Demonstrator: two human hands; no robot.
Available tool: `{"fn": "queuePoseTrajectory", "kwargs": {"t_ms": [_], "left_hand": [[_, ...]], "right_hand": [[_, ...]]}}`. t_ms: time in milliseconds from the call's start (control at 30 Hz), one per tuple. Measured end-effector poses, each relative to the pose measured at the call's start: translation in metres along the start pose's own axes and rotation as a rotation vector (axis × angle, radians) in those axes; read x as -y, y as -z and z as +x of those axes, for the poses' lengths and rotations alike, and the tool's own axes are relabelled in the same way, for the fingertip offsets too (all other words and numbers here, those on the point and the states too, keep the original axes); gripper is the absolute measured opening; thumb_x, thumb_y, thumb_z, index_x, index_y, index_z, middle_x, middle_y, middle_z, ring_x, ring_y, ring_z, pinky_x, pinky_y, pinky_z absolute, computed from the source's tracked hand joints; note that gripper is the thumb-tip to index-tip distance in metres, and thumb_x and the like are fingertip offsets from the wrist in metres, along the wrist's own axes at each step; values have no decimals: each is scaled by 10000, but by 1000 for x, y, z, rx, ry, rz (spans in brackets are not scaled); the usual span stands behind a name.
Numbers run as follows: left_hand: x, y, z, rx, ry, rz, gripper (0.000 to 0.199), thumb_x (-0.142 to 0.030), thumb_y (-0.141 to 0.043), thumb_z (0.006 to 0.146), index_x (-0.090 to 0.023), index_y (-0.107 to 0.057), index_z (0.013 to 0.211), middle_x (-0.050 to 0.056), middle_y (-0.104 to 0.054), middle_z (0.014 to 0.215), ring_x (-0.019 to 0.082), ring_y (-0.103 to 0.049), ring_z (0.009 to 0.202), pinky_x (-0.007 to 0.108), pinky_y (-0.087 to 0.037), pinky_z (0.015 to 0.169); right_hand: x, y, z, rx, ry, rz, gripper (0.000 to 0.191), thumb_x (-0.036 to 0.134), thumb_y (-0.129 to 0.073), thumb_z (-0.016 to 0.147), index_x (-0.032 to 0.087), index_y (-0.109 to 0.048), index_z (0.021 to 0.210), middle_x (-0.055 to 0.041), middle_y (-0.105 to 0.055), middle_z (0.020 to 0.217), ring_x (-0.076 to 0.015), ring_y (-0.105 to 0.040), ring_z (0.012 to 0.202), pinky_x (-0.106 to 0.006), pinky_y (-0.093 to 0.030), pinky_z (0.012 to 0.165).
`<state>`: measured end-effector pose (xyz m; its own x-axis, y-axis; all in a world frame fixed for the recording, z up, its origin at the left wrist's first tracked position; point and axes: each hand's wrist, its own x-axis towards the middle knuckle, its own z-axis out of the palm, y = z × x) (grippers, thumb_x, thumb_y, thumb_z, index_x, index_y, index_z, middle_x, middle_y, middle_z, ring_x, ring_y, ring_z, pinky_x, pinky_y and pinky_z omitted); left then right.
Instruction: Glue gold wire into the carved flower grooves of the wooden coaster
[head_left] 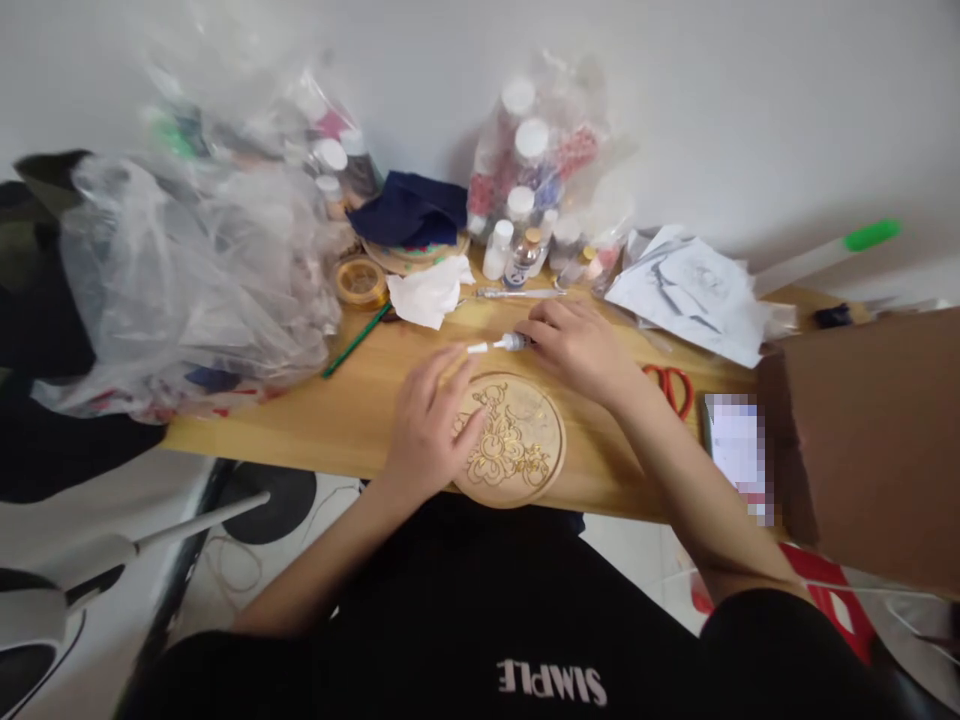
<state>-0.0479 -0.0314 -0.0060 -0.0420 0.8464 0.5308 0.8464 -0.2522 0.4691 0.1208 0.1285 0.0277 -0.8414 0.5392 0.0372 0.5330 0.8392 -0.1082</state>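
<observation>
A wooden-toned table (300, 425), smooth and faintly grained, runs across the view, with a crumpled, translucent plastic bag (202, 270) heaped on its left and a stiff, square-edged cardboard box (877, 440) on its right. Smaller, a creased paper sheet (697, 290) bearing a grey drawing lies toward the back. The round panel (514, 440) sits at the table's near edge, in front of the person, its pale face ringed by a thin rim. Curling petals and scrolls stand on it in glinting gold, so much of the pattern looks worked; the upper right part is duller and greyer, and I judge it the less finished. The left hand (431, 425) spreads over the panel's left side, thumb well apart from the fingers. The right hand (574, 345) has its grip closed on a small tube (516, 342), slim with a tapering nozzle pointing left. Smallest is a white cap (478, 348), a short, smooth cylinder beside the left fingertips, apart from the nozzle; whether that grip pinches it I cannot tell.
</observation>
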Motion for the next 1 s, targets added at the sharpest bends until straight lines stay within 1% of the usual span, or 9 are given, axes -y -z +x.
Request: {"fn": "queuePoseTrajectory", "kwargs": {"t_ms": [100,200,300,433,533,667,767,867,1000], "left_hand": [[2,-4,30,147,-43,90,559,-338,-587,931,-111,-404,1408,177,-545,1369,297,-499,1301,454,-416,1088],[1,-12,52,326,-119,89,488,-361,-521,969,-51,-468,1343,166,-663,1163,275,-633,1067,407,-498,901],[1,-21,64,338,-127,102,401,-338,-465,998,-69,-526,1289,126,-691,1041,255,-652,987,383,-487,850],[4,-28,71,263,-74,8,382,-354,-429,1012,-105,-546,1277,105,-681,1076,230,-644,1005,366,-482,871],[3,-33,74,276,-95,-79,380,-387,-405,1018,-148,-553,1273,75,-679,1114,205,-634,1039,352,-480,907],[0,-37,75,343,-186,-89,372,-385,-465,999,-142,-570,1260,72,-685,1110,205,-633,1033,347,-483,911],[4,-37,74,355,-157,-73,436,-400,-554,959,-148,-537,1314,61,-688,1042,200,-639,988,347,-487,891],[11,-35,73,359,-124,-65,439,-363,-586,948,-165,-524,1335,30,-695,948,169,-640,916,325,-481,870],[15,-31,74,349,-210,-69,386,-330,-540,977,-162,-530,1324,4,-697,871,154,-624,865,311,-481,847]], "right_hand": [[13,8,-15,-151,138,-28,262,172,-469,923,205,-668,1091,-85,-648,976,-222,-561,864,-355,-418,762],[17,12,-28,-259,121,7,252,201,-476,938,224,-651,1118,-70,-645,953,-219,-573,859,-358,-413,749],[8,7,-37,-379,-25,108,255,270,-542,920,258,-615,1164,-81,-634,1058,-256,-581,986,-418,-423,841],[-11,-15,-41,-643,-390,454,591,539,-653,811,275,-478,1310,-122,-537,1260,-312,-527,1168,-474,-447,901],[-17,-30,-39,-590,-556,928,598,716,-453,830,278,-489,1235,-74,-584,1007,-229,-617,891,-391,-490,741],[-10,-31,-37,-460,-608,1340,540,720,-363,842,250,-580,995,19,-456,645,-135,-476,507,-305,-393,512],[-9,-26,-38,-543,-677,1428,470,696,-492,772,235,-574,819,26,-458,623,-105,-423,459,-278,-325,449],[-14,-26,-41,-555,-717,1433,453,681,-543,734,229,-551,759,21,-487,635,-99,-426,460,-278,-333,442],[-16,-31,-41,-572,-728,1429,400,631,-538,759,235,-534,699,24,-473,587,-103,-417,440,-285,-336,434]]}}
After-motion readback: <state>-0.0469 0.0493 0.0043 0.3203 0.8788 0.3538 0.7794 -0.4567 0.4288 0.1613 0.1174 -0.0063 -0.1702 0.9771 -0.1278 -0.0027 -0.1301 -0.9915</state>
